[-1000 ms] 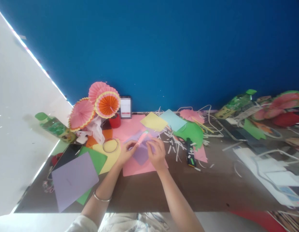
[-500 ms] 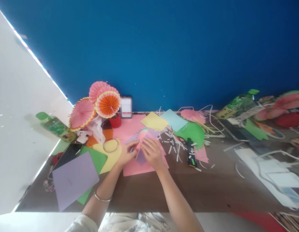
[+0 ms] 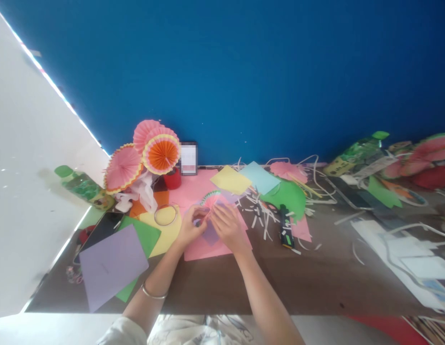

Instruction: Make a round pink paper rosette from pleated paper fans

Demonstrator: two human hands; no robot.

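A pleated pink paper fan [image 3: 210, 199] with a green and white edge is between my two hands, its folds spread at the far side. My left hand [image 3: 192, 225] curls round its left side, thumb and fingers pinching it. My right hand [image 3: 226, 224] presses bent fingers against the fan from the right. Fingers hide the fan's lower part. Beneath the hands lie a purple sheet [image 3: 211, 238] and a larger pink sheet [image 3: 199, 252].
Finished paper fans [image 3: 162, 154] stand behind a red cup [image 3: 172, 179]. A bottle [image 3: 84, 188] leans at left. A purple sheet [image 3: 112, 266], a ring [image 3: 165, 215], paper strips [image 3: 266, 221] and a black-handled tool [image 3: 286, 227] lie around. Phones and white sheets [image 3: 409, 256] are at right.
The fan has spread wider at its far edge, with more green and white rim showing on the left. Both hands stay close together on it, shifting only slightly.
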